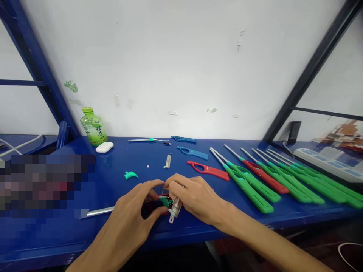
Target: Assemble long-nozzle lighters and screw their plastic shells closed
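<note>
My left hand (130, 211) curls round a partly assembled utility lighter, mostly hidden behind the fingers. Its silver metal tube (100, 212) sticks out to the left, and a teal part (165, 201) shows by the thumb tip. Fingers of my right hand (195, 194) are closed on a clear fuel tank (176, 208) with a pale end piece, held close to the lighter. Some red casing shows between the hands. Beyond them lie a loose teal trigger (131, 174), another clear tank (168, 161) and a tiny pale part (148, 166).
A red shell half (208, 170), a blue shell half (193, 152) and a tube with wires (141, 140) lie farther back. Several green lighters (246, 189) and a red one (263, 175) lie right. A green bottle (93, 127) and white case (104, 147) stand back left.
</note>
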Motion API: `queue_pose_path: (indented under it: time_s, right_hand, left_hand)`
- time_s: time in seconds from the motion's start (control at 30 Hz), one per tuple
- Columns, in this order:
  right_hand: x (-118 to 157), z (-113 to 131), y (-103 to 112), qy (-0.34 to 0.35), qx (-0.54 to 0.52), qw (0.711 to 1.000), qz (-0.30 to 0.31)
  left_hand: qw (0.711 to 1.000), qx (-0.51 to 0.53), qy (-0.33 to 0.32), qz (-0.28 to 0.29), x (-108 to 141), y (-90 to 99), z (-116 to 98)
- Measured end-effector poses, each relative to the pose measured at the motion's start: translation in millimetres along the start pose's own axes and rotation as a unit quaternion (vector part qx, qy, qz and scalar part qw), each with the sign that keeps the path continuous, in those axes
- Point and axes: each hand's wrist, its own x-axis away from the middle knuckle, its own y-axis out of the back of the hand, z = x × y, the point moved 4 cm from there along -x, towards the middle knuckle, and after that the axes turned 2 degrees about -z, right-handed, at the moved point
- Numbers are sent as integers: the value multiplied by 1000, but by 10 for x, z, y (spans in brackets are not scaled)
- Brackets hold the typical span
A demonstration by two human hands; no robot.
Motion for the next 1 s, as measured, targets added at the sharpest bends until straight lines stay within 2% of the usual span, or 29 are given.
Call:
queue_pose_path:
  time_s: [0.1, 0.4, 0.7, 0.83, 1.0]
  right_hand:
    - [15, 9, -33, -7, -1, 1000, -7]
    - [81, -5, -72, -49, -31, 997, -41]
    - [97, -30, -58, -55, -84, 992, -82]
    - [106, -60, -80, -51, -117, 986, -111]
    - [104, -60, 24, -49, -135, 982, -123]
  left_hand:
    - [1000, 6, 14, 8, 4, -11, 16]
    - [1000, 7, -2, 23, -34, -46, -31]
    - [1000, -3, -10, 17, 19, -38, -19]
    - [999, -18, -36, 20, -23, -68, -58]
    - [998, -30, -50, 9, -99, -133, -54]
